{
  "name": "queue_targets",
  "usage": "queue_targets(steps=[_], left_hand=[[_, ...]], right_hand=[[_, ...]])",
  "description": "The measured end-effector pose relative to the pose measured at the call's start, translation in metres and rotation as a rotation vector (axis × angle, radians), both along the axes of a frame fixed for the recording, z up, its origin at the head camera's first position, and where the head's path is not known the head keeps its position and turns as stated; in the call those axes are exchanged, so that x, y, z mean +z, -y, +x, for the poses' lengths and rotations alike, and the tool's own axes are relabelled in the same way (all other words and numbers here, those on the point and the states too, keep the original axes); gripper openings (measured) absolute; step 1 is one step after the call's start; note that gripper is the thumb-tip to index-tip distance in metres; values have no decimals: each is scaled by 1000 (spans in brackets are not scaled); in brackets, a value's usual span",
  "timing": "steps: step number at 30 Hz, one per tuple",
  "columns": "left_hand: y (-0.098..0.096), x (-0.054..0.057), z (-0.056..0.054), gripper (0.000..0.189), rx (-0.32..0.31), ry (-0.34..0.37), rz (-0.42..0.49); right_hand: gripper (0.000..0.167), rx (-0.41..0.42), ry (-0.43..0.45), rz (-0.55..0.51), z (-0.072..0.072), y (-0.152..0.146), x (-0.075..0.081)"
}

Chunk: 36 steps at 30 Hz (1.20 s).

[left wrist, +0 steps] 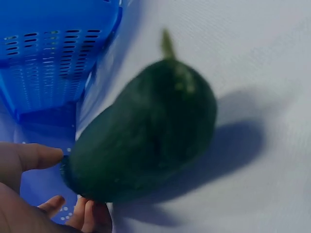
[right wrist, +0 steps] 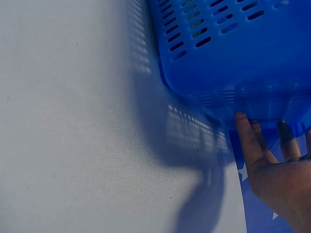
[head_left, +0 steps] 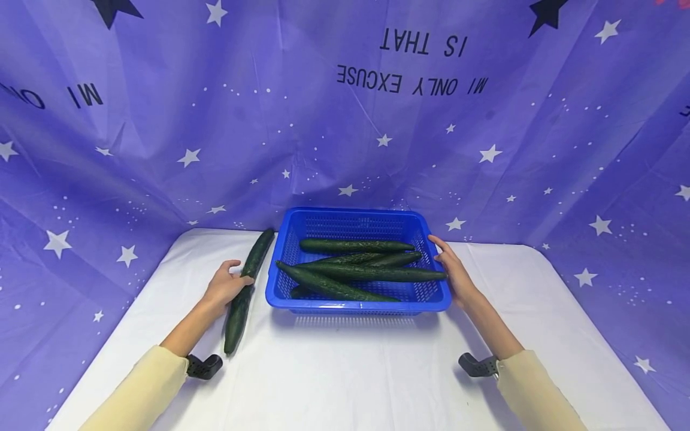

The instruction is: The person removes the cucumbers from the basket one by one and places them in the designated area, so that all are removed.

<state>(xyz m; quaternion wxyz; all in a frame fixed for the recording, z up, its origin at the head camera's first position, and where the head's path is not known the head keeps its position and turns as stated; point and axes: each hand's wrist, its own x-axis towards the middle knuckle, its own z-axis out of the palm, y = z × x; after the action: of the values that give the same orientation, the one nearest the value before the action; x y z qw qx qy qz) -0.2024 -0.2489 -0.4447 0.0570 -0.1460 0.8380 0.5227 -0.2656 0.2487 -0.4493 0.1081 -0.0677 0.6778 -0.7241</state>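
Beside the basket's left wall, one cucumber point(head_left: 237, 323) is gripped by the left hand point(head_left: 223, 288); its contact with the tabletop point(head_left: 345, 371) is unclear. The right hand point(head_left: 457, 276), fingers nearly straight, touches the blue basket point(head_left: 358, 306). Work seems partway: several cucumbers point(head_left: 372, 273) lie inside, some partly covered.

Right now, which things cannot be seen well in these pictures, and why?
Head: most of one cucumber low in the basket, under another cucumber.
Left wrist: skin of the held cucumber, blurred; the left hand, cut off by the left and bottom edges.
Right wrist: the basket's contents, hidden by its wall except green bits; the right hand, cut off by the right edge.
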Motion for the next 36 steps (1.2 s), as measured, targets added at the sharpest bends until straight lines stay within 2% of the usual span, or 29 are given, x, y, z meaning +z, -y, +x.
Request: queue_targets(steps=[4,10,14,17,22,28,32,36], left_hand=[[-1,13,4,68,5,-42,-47],[-10,43,6,63,10,-157,-60],[-19,63,4,58,-25,-252,-55],[-28,77,3,52,-77,-308,-27],[-49,97,-4,42,-238,-345,6],[-78,109,-22,31,-483,-369,26],[-97,112,-35,28,-642,-326,14],[-112,113,-50,29,-769,-241,0]], right_hand=[[61,0,2,5,-1,0,0],[62,1,3,12,0,-1,1],[62,2,0,13,-1,-1,1],[61,7,-2,12,-1,-1,0],[61,4,5,13,-1,-1,-1],[62,-4,8,21,-2,-3,-1],[62,-2,7,19,-2,-3,-1],[62,2,2,12,-2,-2,-1]])
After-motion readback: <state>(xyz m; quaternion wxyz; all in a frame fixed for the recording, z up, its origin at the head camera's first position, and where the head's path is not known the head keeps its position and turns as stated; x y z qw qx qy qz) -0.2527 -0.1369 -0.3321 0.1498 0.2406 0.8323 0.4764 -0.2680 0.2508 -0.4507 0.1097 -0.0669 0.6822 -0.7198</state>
